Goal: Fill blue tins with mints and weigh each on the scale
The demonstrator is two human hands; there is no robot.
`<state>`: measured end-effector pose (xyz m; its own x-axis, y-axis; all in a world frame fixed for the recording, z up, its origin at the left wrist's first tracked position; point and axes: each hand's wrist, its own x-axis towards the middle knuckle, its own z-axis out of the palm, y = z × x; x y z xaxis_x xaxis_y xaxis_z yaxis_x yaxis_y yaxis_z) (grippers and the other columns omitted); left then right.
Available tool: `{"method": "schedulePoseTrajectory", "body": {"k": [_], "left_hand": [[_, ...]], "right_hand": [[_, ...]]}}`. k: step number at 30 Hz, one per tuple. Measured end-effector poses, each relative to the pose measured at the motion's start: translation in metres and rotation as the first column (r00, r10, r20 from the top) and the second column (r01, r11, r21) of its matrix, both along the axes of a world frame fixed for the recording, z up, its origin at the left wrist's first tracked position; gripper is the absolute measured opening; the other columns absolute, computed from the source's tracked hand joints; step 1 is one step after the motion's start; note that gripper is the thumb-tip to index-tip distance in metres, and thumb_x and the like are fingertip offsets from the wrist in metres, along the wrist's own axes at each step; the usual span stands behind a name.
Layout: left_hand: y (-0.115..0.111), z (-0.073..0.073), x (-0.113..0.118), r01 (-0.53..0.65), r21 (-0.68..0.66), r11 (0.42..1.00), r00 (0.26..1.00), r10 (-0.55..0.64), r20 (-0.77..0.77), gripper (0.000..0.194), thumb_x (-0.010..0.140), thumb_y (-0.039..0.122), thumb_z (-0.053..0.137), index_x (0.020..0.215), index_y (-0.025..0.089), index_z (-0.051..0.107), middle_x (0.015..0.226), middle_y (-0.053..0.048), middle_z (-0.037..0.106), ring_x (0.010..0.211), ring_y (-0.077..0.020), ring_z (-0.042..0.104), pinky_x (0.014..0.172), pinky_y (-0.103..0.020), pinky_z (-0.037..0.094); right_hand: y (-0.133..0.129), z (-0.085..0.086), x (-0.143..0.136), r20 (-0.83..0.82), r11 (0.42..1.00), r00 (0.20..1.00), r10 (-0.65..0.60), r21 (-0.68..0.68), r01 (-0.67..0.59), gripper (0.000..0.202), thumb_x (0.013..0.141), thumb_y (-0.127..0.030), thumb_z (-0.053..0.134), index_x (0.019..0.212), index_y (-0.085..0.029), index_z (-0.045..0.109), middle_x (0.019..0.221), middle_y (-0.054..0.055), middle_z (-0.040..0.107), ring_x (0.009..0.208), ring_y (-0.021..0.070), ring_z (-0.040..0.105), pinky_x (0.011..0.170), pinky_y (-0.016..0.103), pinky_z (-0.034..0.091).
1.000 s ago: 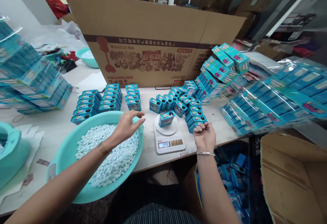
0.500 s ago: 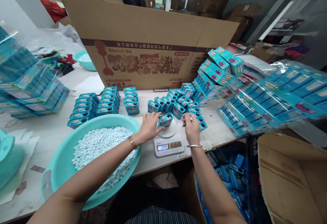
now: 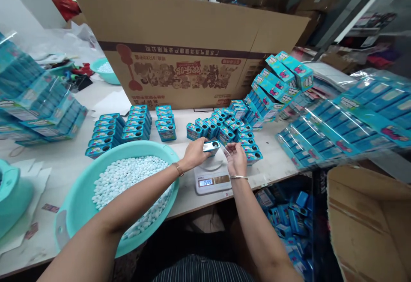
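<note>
My left hand [image 3: 195, 153] grips a small teal candy box [image 3: 211, 146] with a round dark hole in its top. The box is tilted over the round white pan of a kitchen scale [image 3: 210, 184], whose display is lit. Just right of the box, my right hand [image 3: 236, 158] is half cupped, palm turned towards it and fingers apart; I make out nothing held in it. Beside my left forearm stands a teal basin [image 3: 72, 196] of pale candies [image 3: 135, 179]. Several more boxes with holes [image 3: 226, 135] stand close behind both hands.
Rows of candy boxes [image 3: 136, 127] stand behind the basin. A large carton [image 3: 180, 25] blocks the table's back. Wrapped box stacks [image 3: 41, 97] rise at left, others [image 3: 346, 115] at right. Below the table edge, many blue boxes [image 3: 290, 222] lie beside an open carton [image 3: 362, 222].
My left hand has shifted slightly right and tipped the candy box. My right hand has turned palm inward and its fingers have loosened from a pinch.
</note>
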<state>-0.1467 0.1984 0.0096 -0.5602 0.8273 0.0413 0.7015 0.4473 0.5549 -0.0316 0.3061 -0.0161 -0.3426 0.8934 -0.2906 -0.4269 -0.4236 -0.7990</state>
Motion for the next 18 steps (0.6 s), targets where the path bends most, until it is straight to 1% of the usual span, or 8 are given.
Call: {"method": "schedulePoseTrajectory", "body": {"k": [3, 5, 7, 8, 10, 13, 15, 18], "left_hand": [[-0.002, 0.012, 0.001, 0.020, 0.105, 0.994, 1.000, -0.022, 0.016, 0.036, 0.077, 0.027, 0.069, 0.111, 0.019, 0.060, 0.107, -0.007, 0.067, 0.100, -0.0245, 0.064, 0.086, -0.034, 0.050], [-0.003, 0.029, 0.005, 0.066, 0.192, 0.979, 0.998, -0.061, -0.033, 0.035, 0.076, 0.022, 0.067, 0.111, 0.019, 0.061, 0.106, -0.006, 0.064, 0.099, -0.0222, 0.063, 0.086, -0.032, 0.050], [-0.002, 0.048, 0.012, 0.160, 0.219, 0.962, 0.983, -0.134, -0.127, 0.035, 0.077, 0.019, 0.064, 0.112, 0.021, 0.062, 0.106, -0.005, 0.061, 0.097, -0.0215, 0.062, 0.084, -0.032, 0.051], [-0.001, 0.056, 0.018, 0.225, 0.181, 0.957, 0.964, -0.192, -0.183, 0.036, 0.077, 0.018, 0.062, 0.112, 0.022, 0.062, 0.106, -0.005, 0.060, 0.095, -0.0220, 0.062, 0.082, -0.033, 0.051], [0.002, 0.067, 0.029, 0.345, 0.015, 0.939, 0.905, -0.328, -0.270, 0.036, 0.076, 0.015, 0.059, 0.111, 0.022, 0.064, 0.105, -0.007, 0.059, 0.093, -0.0239, 0.063, 0.077, -0.034, 0.051], [0.007, 0.071, 0.041, 0.404, -0.218, 0.889, 0.839, -0.454, -0.298, 0.036, 0.075, 0.011, 0.056, 0.109, 0.019, 0.065, 0.103, -0.009, 0.060, 0.091, -0.0262, 0.064, 0.071, -0.035, 0.050], [0.008, 0.069, 0.042, 0.395, -0.232, 0.889, 0.840, -0.452, -0.299, 0.036, 0.076, 0.013, 0.056, 0.110, 0.021, 0.065, 0.103, -0.009, 0.060, 0.091, -0.0266, 0.064, 0.068, -0.034, 0.049], [0.005, 0.070, 0.037, 0.362, -0.166, 0.917, 0.871, -0.396, -0.291, 0.035, 0.077, 0.018, 0.058, 0.110, 0.025, 0.066, 0.100, -0.006, 0.059, 0.087, -0.0246, 0.064, 0.066, -0.033, 0.048]], "right_hand": [[0.002, -0.007, 0.007, -0.021, 0.994, 0.999, -0.032, -0.103, 0.029, 0.031, 0.081, -0.049, 0.063, 0.070, -0.022, 0.055, 0.071, -0.002, 0.069, 0.068, 0.0117, 0.065, 0.065, 0.027, 0.054], [0.005, -0.009, 0.010, -0.037, 0.985, 0.999, -0.029, -0.169, 0.022, 0.032, 0.083, -0.051, 0.059, 0.070, -0.022, 0.054, 0.071, -0.002, 0.069, 0.068, 0.0124, 0.066, 0.064, 0.028, 0.055], [0.006, -0.008, 0.009, -0.071, 0.979, 0.997, -0.022, -0.205, 0.007, 0.034, 0.086, -0.054, 0.055, 0.071, -0.023, 0.053, 0.072, -0.002, 0.069, 0.066, 0.0129, 0.066, 0.063, 0.029, 0.055], [0.005, -0.007, 0.007, -0.092, 0.977, 0.996, -0.011, -0.214, -0.009, 0.035, 0.087, -0.054, 0.052, 0.071, -0.023, 0.053, 0.071, -0.002, 0.068, 0.065, 0.0131, 0.066, 0.063, 0.030, 0.056], [0.002, -0.004, 0.001, -0.132, 0.974, 0.991, 0.029, -0.218, -0.058, 0.037, 0.088, -0.054, 0.050, 0.069, -0.023, 0.052, 0.067, -0.002, 0.067, 0.062, 0.0136, 0.065, 0.062, 0.030, 0.056], [-0.007, -0.003, -0.009, -0.156, 0.968, 0.985, 0.078, -0.225, -0.112, 0.037, 0.089, -0.048, 0.052, 0.064, -0.021, 0.051, 0.062, -0.001, 0.065, 0.057, 0.0133, 0.064, 0.058, 0.027, 0.055], [-0.011, -0.004, -0.011, -0.164, 0.960, 0.984, 0.073, -0.256, -0.114, 0.034, 0.091, -0.043, 0.051, 0.065, -0.021, 0.054, 0.059, -0.001, 0.064, 0.054, 0.0128, 0.062, 0.054, 0.025, 0.053], [-0.009, -0.006, -0.009, -0.196, 0.957, 0.979, 0.064, -0.266, -0.116, 0.032, 0.091, -0.040, 0.052, 0.065, -0.021, 0.054, 0.055, -0.002, 0.060, 0.051, 0.0129, 0.060, 0.051, 0.025, 0.052]]}}
